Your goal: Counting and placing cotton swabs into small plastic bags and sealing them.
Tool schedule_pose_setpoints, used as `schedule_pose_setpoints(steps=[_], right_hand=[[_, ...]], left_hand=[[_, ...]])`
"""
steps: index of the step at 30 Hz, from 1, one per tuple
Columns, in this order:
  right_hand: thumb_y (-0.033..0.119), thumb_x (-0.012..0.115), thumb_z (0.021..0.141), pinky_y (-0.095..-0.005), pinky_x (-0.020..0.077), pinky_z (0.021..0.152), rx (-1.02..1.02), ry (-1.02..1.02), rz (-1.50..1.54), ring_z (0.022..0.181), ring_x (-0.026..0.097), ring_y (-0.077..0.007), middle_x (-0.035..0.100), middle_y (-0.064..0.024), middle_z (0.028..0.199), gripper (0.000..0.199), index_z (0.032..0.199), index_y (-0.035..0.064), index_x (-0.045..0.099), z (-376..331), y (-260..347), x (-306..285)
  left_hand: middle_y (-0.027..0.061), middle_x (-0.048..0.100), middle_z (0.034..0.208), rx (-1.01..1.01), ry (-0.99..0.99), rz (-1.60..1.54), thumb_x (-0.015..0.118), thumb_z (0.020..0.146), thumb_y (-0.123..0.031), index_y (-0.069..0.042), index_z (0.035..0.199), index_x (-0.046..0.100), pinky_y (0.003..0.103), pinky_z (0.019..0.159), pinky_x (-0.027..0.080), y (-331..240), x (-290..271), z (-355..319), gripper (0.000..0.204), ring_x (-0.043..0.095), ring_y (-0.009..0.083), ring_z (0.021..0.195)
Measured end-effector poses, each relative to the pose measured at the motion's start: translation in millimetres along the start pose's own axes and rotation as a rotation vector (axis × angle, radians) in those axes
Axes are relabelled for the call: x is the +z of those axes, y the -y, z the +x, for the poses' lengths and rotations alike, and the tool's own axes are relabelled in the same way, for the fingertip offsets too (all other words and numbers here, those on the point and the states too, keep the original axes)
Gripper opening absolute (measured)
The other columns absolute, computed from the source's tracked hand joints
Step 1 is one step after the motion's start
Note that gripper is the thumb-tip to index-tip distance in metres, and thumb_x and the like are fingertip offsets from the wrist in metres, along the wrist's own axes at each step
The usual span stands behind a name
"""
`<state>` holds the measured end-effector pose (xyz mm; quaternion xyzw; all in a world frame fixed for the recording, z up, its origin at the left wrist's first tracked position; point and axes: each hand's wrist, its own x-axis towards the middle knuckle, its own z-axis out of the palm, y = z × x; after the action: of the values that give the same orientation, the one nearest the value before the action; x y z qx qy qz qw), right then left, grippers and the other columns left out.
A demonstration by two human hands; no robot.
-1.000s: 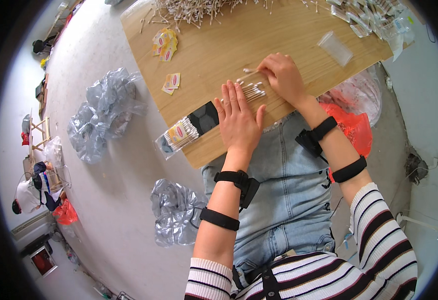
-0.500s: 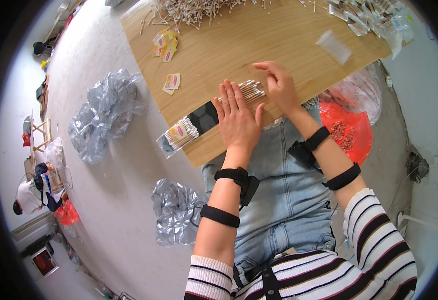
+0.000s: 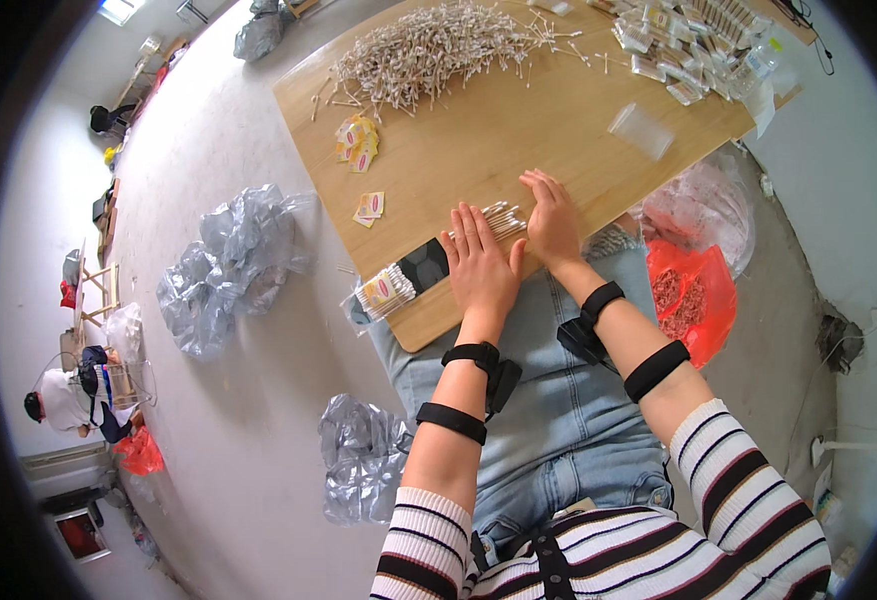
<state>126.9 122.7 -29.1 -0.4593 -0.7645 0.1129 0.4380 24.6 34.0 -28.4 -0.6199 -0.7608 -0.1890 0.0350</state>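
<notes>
A small bundle of cotton swabs lies near the front edge of the wooden table. My left hand rests flat beside it, fingers spread, touching its left end. My right hand lies flat against the bundle's right side, fingers together. Neither hand grips anything. A large heap of loose cotton swabs covers the far part of the table.
A packed swab box with a dark end lies at the table's front left corner. Small yellow labels and an empty clear bag lie on the table; filled packs at far right. Silver bags on the floor, red bag at right.
My right hand has drawn back from the table's middle to the right side of the swab bundle. My left hand has stayed in place beside it.
</notes>
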Motion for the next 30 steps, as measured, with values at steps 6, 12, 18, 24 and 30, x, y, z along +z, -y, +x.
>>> schedule_pose_setpoints(steps=[6,12,18,24,30], right_hand=[[-0.002,0.047,0.082,-0.0421,0.0398,0.106,-0.012,0.051,-0.065,0.122,0.051,-0.033,0.06,-0.0156,0.124,0.035,0.116,0.0011,0.057,-1,-7,6],[-0.002,0.047,0.082,-0.0429,0.0386,0.107,-0.004,0.089,-0.094,0.123,0.05,-0.0354,0.059,-0.0175,0.126,0.036,0.118,0.0002,0.056,-1,-12,7],[-0.002,0.046,0.082,-0.0427,0.0388,0.107,-0.007,0.12,-0.097,0.123,0.051,-0.0355,0.059,-0.018,0.125,0.036,0.117,0.0001,0.056,0,-10,8],[-0.003,0.045,0.083,-0.0424,0.0399,0.107,-0.036,0.108,-0.119,0.122,0.051,-0.035,0.06,-0.018,0.124,0.036,0.116,-0.0001,0.057,1,-17,9],[-0.003,0.045,0.083,-0.0416,0.0417,0.105,-0.032,0.101,-0.109,0.121,0.052,-0.0345,0.06,-0.0174,0.124,0.036,0.117,0.0009,0.057,0,-9,8]], left_hand=[[0.0222,0.029,0.153,-0.002,-0.027,-0.031,0.042,0.096,-0.054,0.008,0.145,0.029,0.049,0.118,0.014,0,2,0,0.079,0.019,0.0331,0.146],[0.022,0.033,0.151,-0.015,-0.053,-0.104,0.043,0.097,-0.053,0.007,0.144,0.032,0.048,0.119,0.014,-1,4,-1,0.077,0.02,0.0344,0.146],[0.0217,0.034,0.15,-0.021,-0.073,-0.153,0.047,0.096,-0.05,0.007,0.144,0.032,0.048,0.119,0.014,0,4,-2,0.076,0.022,0.0347,0.145],[0.022,0.034,0.15,-0.018,-0.101,-0.18,0.048,0.096,-0.049,0.008,0.143,0.033,0.047,0.119,0.015,-2,3,0,0.075,0.022,0.0344,0.145],[0.0217,0.034,0.15,-0.019,-0.083,-0.16,0.05,0.095,-0.049,0.008,0.143,0.033,0.046,0.119,0.015,0,3,-1,0.076,0.023,0.0341,0.145]])
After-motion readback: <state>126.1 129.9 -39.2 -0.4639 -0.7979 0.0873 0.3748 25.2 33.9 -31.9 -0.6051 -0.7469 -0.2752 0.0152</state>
